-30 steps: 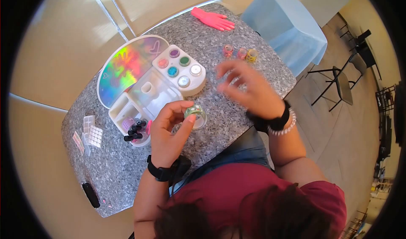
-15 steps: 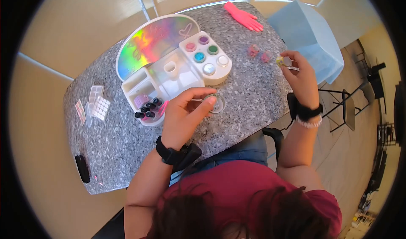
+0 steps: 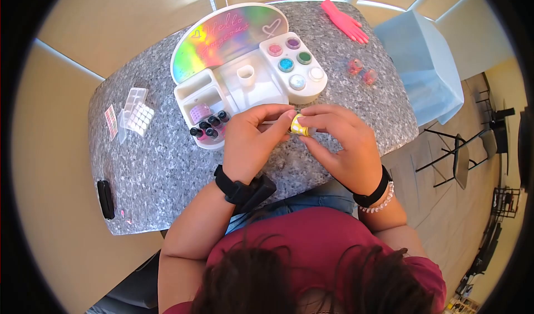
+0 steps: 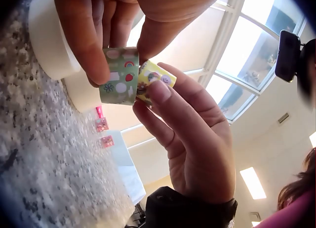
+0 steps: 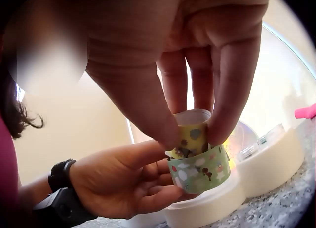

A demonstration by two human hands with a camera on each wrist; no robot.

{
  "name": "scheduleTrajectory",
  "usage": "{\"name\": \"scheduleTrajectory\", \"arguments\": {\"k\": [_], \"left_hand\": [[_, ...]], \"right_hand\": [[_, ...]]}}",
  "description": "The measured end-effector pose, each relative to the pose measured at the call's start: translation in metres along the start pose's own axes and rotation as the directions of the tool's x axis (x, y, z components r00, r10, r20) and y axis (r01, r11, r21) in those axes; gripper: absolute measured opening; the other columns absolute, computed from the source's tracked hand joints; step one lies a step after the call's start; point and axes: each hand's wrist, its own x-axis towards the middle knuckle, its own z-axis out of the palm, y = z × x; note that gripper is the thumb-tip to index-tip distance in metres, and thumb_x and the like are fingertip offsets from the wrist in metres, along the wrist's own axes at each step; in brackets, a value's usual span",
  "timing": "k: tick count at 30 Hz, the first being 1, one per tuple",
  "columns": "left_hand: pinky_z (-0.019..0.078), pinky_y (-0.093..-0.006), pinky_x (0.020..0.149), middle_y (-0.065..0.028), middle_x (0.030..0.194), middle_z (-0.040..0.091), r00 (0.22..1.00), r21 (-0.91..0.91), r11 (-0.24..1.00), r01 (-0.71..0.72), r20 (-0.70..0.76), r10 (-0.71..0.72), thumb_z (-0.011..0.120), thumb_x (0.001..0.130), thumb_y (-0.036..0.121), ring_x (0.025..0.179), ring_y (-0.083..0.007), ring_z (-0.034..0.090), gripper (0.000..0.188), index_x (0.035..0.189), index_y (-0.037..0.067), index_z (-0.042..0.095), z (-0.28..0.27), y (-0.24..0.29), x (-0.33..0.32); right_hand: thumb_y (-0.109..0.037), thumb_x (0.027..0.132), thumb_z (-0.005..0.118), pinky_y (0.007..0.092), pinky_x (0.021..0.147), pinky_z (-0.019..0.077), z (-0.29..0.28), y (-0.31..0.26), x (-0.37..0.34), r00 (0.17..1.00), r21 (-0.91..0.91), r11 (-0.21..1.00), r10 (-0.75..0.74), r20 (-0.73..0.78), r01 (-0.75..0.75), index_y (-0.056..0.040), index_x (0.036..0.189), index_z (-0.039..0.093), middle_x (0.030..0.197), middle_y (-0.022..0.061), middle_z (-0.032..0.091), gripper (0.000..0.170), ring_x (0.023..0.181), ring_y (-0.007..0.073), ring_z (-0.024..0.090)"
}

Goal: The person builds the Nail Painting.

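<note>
In the left wrist view, a green patterned roll and a smaller yellow patterned roll meet edge to edge. My left hand grips the green roll between thumb and fingers. The yellow roll is pinched in my right hand. From the right wrist view, the yellow roll stands at the mouth of the green roll, its lower edge hidden by the green rim. Both hands are held close together above the table, in front of the white organizer.
The organizer holds glitter pots, black-capped bottles and a raised holographic panel. Two pink rolls and a pink hand shape lie at the back right. Clear trays, stickers and a black case are at the left.
My right hand reached the rolls at the right, picked up the yellow one and brought it back to the green roll in my left hand. The head view has shifted.
</note>
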Motion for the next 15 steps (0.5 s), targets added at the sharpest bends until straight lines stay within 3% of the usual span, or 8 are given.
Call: {"name": "scheduleTrajectory", "arguments": {"k": [2,10,15], "left_hand": [[0.064,-0.0266,0.079,-0.0101,0.107,0.082,1.0,-0.011,1.0,0.006,-0.012,-0.006,0.075,0.106,0.019,0.093,-0.0134,0.078,0.03,0.126,-0.003,0.079,0.001,0.0,-0.001],[0.0647,-0.0267,0.077,-0.01,0.106,0.081,0.999,0.026,1.0,0.007,-0.037,-0.006,0.076,0.105,0.018,0.092,-0.0121,0.077,0.029,0.124,-0.003,0.079,0.002,0.001,-0.001],[0.0637,-0.0261,0.078,-0.0087,0.109,0.081,0.998,-0.053,0.998,-0.03,-0.052,0.027,0.075,0.105,0.018,0.093,-0.0128,0.078,0.032,0.13,-0.002,0.076,0.005,0.002,-0.006]], "right_hand": [[0.001,0.086,0.082,0.0432,0.089,0.0609,0.0,-0.003,0.001,0.999,-0.085,0.996,-0.036,0.008,0.037,-0.005,0.116,0.075,0.115,0.0125,0.075,0.031,0.104,0.0346,0.074],[0.002,0.088,0.079,0.0423,0.086,0.0601,0.004,-0.007,0.002,1.0,-0.16,0.987,-0.007,0.001,0.007,-0.0058,0.119,0.076,0.112,0.0131,0.07,0.032,0.099,0.0342,0.072],[0.003,0.088,0.078,0.0432,0.088,0.0595,0.002,-0.012,0.005,1.0,-0.177,0.984,0.024,0.006,-0.022,-0.0057,0.122,0.074,0.114,0.0139,0.071,0.035,0.102,0.0359,0.072]]}}
